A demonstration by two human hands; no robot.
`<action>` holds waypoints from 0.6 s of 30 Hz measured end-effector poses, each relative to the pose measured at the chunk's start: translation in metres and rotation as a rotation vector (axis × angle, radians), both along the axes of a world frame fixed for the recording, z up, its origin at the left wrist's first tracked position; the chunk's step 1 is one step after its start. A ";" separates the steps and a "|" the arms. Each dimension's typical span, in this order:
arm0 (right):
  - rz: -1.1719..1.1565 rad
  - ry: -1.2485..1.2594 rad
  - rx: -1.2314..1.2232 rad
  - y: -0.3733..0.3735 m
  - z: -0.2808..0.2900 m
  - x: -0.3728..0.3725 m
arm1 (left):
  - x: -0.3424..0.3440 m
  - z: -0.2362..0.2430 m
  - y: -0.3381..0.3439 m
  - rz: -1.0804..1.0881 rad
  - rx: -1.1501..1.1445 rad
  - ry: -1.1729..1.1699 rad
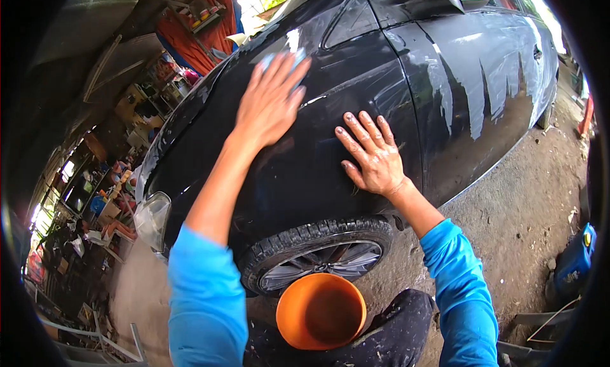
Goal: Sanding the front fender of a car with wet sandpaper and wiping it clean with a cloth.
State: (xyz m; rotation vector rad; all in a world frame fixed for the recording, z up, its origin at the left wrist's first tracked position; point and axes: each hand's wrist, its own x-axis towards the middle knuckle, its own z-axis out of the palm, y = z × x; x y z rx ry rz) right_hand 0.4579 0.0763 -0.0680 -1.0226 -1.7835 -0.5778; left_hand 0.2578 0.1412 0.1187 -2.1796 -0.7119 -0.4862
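Your left hand (270, 103) lies palm down on the upper front fender of the black car (298, 176), its fingers stretched out and a little blurred. Under the fingertips you have a light-blue pad (300, 54), mostly covered; whether you pinch it or only press it flat, you cannot tell. Your right hand (376, 160) grasps nothing: it rests on the same fender with the fingers spread, wet and smudged dark at the tips, just short of the seam before the front door (470, 81). The car stands directly before you, its headlight (152, 221) to your left and its side mirror (438, 8) at the top. Grey, streaky patches with jagged lower edges cover much of the door, while the fender between your hands is dark and glossy.

Below your hands is the front wheel (323, 267), with an orange bucket (288, 313) nearer to you, overlapping the tyre's lower edge in view. The bucket's inside looks brownish; its contents are unclear. Your dark trousers (406, 326), flecked with pale spots, show beside it. At the far right a blue jug (575, 259) sits on the bare ground (502, 195); at the upper left hangs a red cloth (184, 37).
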 end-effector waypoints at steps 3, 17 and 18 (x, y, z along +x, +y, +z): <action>0.011 0.014 0.003 -0.005 0.007 -0.004 | -0.004 0.008 0.000 0.026 -0.008 -0.003; 0.074 0.022 0.041 -0.002 0.015 -0.015 | 0.042 0.067 0.044 -0.076 0.212 0.068; 0.072 0.010 0.007 -0.002 0.016 -0.013 | 0.045 0.069 0.050 -0.072 0.210 0.058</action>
